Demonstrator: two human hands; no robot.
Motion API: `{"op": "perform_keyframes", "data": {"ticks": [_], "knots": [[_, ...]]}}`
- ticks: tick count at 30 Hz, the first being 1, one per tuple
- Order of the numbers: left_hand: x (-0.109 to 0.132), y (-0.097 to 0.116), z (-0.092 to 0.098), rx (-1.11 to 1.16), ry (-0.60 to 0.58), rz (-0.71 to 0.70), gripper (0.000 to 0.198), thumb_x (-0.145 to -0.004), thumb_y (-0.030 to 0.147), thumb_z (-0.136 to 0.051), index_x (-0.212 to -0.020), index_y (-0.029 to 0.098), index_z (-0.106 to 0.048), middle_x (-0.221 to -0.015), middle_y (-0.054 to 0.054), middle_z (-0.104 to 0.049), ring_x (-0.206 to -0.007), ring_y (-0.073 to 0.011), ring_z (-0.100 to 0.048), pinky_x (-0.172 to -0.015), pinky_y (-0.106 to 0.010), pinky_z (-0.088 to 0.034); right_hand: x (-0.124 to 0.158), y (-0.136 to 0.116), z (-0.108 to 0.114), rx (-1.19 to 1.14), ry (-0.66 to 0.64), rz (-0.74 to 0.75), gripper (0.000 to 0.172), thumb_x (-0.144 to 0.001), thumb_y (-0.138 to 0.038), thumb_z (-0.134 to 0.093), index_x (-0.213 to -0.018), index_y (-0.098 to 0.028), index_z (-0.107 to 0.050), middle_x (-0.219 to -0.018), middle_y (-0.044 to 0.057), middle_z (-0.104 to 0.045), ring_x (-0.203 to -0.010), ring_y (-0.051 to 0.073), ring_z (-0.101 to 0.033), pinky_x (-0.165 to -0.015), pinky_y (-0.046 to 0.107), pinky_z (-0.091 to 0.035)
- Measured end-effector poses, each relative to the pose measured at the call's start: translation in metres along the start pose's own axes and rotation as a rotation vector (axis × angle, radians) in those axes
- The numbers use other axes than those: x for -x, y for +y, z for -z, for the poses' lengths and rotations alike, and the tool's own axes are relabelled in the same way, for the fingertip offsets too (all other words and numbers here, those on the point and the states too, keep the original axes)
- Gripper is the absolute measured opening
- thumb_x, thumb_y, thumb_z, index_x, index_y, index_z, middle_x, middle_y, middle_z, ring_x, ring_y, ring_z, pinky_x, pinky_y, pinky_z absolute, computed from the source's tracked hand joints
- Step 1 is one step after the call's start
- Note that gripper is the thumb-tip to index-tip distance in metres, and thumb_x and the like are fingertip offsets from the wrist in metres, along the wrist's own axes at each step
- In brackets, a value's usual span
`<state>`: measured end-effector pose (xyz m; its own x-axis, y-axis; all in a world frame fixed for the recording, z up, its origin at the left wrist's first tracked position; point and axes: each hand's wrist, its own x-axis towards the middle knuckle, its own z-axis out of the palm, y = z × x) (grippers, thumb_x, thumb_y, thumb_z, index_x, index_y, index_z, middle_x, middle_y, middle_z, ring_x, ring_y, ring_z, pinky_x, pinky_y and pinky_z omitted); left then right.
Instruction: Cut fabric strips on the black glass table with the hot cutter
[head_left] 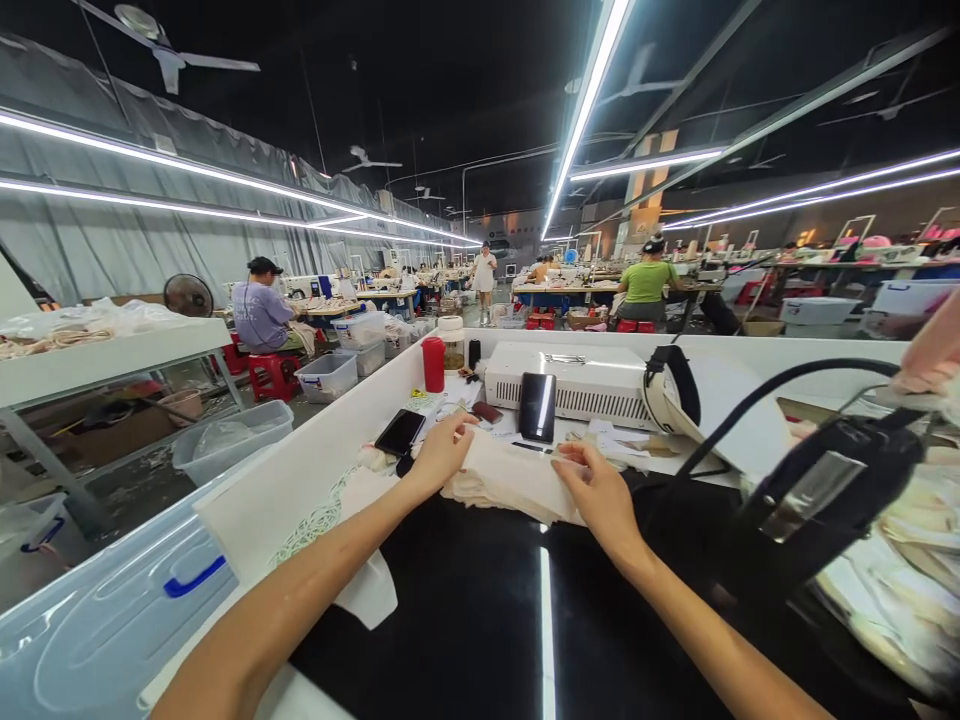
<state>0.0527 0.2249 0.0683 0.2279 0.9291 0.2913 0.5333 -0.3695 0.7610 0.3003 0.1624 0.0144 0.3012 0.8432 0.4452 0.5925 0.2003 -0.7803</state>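
A stack of cream fabric pieces [506, 482] lies at the far edge of a glossy black work surface [480, 610]. At the stack's left end is my left hand [444, 452], its thumb and fingers closed on the cloth. My right hand [600, 492] pinches the right edge of the top layer between thumb and fingers. Just beyond the stack, a smartphone [537, 405] leans upright against a white vented machine [570, 380]. A second dark phone [400, 432] lies flat to the left of my left hand.
A black device with a thick cable [832, 500] stands close on the right. A red cylinder [433, 365] and a lidded jar [451, 345] are by the white partition. Green cord [319, 525] lies left. A blue-handled clear bin [150, 590] sits beyond. Several people work at tables further off.
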Motion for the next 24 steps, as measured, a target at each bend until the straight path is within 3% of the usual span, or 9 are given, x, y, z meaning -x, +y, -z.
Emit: {"op": "perform_keyframes", "data": {"ticks": [3, 6, 10, 14, 19, 22, 24], "knots": [[-0.003, -0.020, -0.011, -0.035, -0.036, 0.031, 0.024, -0.100, 0.019, -0.058, -0.118, 0.017, -0.074, -0.094, -0.004, -0.064, -0.074, -0.0148, -0.062, -0.057, -0.023, -0.055, -0.006, 0.013, -0.008, 0.064, -0.056, 0.085, 0.027, -0.085, -0.039, -0.052, -0.100, -0.023, -0.067, -0.100, 0.009, -0.076, -0.096, 0.029, -0.071, -0.093, 0.045, -0.054], [-0.002, -0.033, -0.016, -0.063, -0.058, 0.064, 0.019, -0.105, 0.028, -0.065, -0.120, 0.016, -0.070, -0.104, -0.005, -0.069, -0.083, -0.0162, -0.068, -0.069, -0.029, -0.061, -0.002, 0.022, -0.009, 0.142, -0.094, 0.162, 0.026, -0.086, -0.028, -0.051, -0.103, -0.021, -0.069, -0.105, 0.010, -0.075, -0.104, 0.030, -0.069, -0.100, 0.047, -0.051], [-0.002, -0.036, -0.014, -0.102, -0.069, 0.077, 0.028, -0.106, 0.037, -0.069, -0.124, 0.016, -0.069, -0.119, -0.008, -0.071, -0.102, -0.0216, -0.072, -0.090, -0.042, -0.064, 0.009, 0.020, -0.001, 0.229, -0.118, 0.240, 0.029, -0.093, -0.026, -0.050, -0.113, -0.021, -0.070, -0.117, 0.013, -0.073, -0.117, 0.033, -0.065, -0.109, 0.052, -0.046], [0.004, -0.031, -0.003, -0.130, -0.077, 0.069, 0.029, -0.106, 0.038, -0.068, -0.126, 0.016, -0.068, -0.119, -0.008, -0.072, -0.100, -0.0213, -0.072, -0.089, -0.041, -0.063, 0.023, 0.009, 0.005, 0.267, -0.151, 0.278, 0.028, -0.096, -0.026, -0.050, -0.114, -0.021, -0.070, -0.115, 0.014, -0.072, -0.116, 0.036, -0.064, -0.106, 0.057, -0.049], [0.029, -0.028, 0.042, -0.243, -0.077, 0.052, 0.028, -0.104, 0.028, -0.053, -0.122, 0.016, -0.072, -0.117, -0.011, -0.073, -0.088, -0.0203, -0.072, -0.081, -0.033, -0.059, 0.056, -0.013, 0.007, 0.237, -0.248, 0.338, 0.023, -0.098, -0.022, -0.051, -0.114, -0.022, -0.069, -0.122, 0.013, -0.072, -0.121, 0.033, -0.065, -0.107, 0.055, -0.052], [0.053, -0.030, 0.084, -0.383, -0.071, 0.034, 0.029, -0.101, 0.033, -0.050, -0.111, 0.020, -0.074, -0.116, -0.009, -0.074, -0.106, -0.0264, -0.070, -0.096, -0.037, -0.054, 0.080, -0.027, 0.009, 0.206, -0.331, 0.378, 0.022, -0.097, -0.016, -0.054, -0.110, -0.024, -0.070, -0.118, 0.010, -0.073, -0.115, 0.029, -0.069, -0.104, 0.050, -0.055], [0.071, -0.034, 0.110, -0.479, -0.069, 0.062, 0.030, -0.099, 0.035, -0.048, -0.106, 0.021, -0.073, -0.116, -0.010, -0.075, -0.109, -0.0290, -0.069, -0.099, -0.039, -0.051, 0.095, -0.037, 0.011, 0.187, -0.373, 0.403, 0.023, -0.096, -0.012, -0.056, -0.107, -0.026, -0.071, -0.117, 0.008, -0.073, -0.111, 0.027, -0.070, -0.101, 0.047, -0.058]]}}
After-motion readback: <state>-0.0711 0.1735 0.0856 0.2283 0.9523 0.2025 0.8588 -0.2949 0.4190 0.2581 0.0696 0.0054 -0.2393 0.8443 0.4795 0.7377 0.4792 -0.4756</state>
